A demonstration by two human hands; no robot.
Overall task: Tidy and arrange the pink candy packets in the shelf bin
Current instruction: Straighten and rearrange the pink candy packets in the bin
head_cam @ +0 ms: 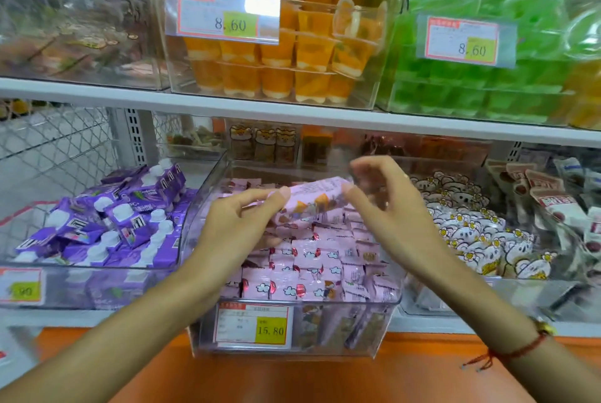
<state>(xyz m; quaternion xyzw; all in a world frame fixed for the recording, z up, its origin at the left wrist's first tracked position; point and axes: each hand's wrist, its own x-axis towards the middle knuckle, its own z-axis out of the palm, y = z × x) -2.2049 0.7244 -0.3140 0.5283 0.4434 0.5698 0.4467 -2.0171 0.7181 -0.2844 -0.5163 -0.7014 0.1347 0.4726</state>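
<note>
The left hand [240, 223] and the right hand [387, 204] hold one long pink packet [312, 199] between them, above the clear shelf bin [387, 321]. The left fingertips [279, 196] pinch its left end. The right thumb presses the right end, but the other right fingers are blurred, so the grip on that side is only likely. The packet lies roughly level, slightly higher at the right, and clear of the stock below.

Beneath it, small pink candy packets [312, 259] fill the bin. The front rows stand fairly regular; those toward the back and right lie looser. A price tag [253, 326] marked 15.80 is fixed to the bin front.

Assessment: the step in hand is sorting, with one item lifted out for placing. The next move calls for choosing a slot and lowering the packet in line with the rows without disturbing them. Purple pouches [130, 217] occupy the bin to the left.
</note>
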